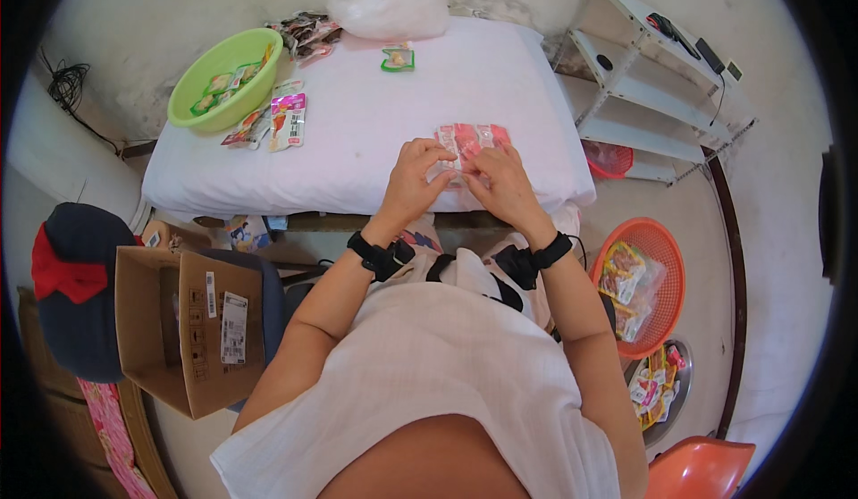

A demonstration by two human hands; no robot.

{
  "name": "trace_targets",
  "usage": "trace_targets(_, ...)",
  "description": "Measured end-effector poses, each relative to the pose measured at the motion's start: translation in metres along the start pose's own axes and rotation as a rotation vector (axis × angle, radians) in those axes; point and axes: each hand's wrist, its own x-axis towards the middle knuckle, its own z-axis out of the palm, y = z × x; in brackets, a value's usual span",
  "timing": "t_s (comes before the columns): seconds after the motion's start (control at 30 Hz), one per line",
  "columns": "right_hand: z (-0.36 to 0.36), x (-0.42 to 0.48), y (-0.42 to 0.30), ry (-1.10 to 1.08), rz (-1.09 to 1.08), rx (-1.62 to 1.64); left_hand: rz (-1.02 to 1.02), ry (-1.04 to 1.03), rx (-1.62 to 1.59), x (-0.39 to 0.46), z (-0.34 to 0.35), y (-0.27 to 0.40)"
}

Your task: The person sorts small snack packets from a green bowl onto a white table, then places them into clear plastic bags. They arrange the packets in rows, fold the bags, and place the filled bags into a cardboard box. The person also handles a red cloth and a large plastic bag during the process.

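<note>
A clear plastic packet with pink-red printing (472, 138) lies at the front of the white-covered table (362, 124). My left hand (419, 172) is at its left near corner, thumb and forefinger curved towards each other; whether they pinch the film is too small to tell. Over the packet's near right part, my right hand (499, 181) has its fingertips closed on the film. Parts of the packet are hidden beneath the right fingers. Farther back on the cloth lies a small green-edged food packet (398, 59).
On the table's left are a green basin (181, 100) of packets, more food packets (288, 122) and a pile of dark packets (308, 33). A white plastic bag (389, 3) stands behind. An open cardboard box (151, 325) is left; an orange basket (670, 284) and metal bowl (685, 385) are right.
</note>
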Motion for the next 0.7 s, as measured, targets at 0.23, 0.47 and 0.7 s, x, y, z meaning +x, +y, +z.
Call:
trace_targets(0.23, -0.001, 0.000, 0.000, 0.033, -0.014, -0.041, -0.132, -0.115, -0.048, 0.000, 0.002, 0.001)
trace_targets(0.47, -0.001, 0.005, -0.004, 0.095, -0.058, -0.082, -0.112, -0.079, -0.030, 0.008, -0.015, -0.001)
trace_targets(0.7, 0.010, 0.001, -0.003, 0.116, -0.088, -0.086, -0.021, -0.122, 0.095, 0.004, -0.010, 0.011)
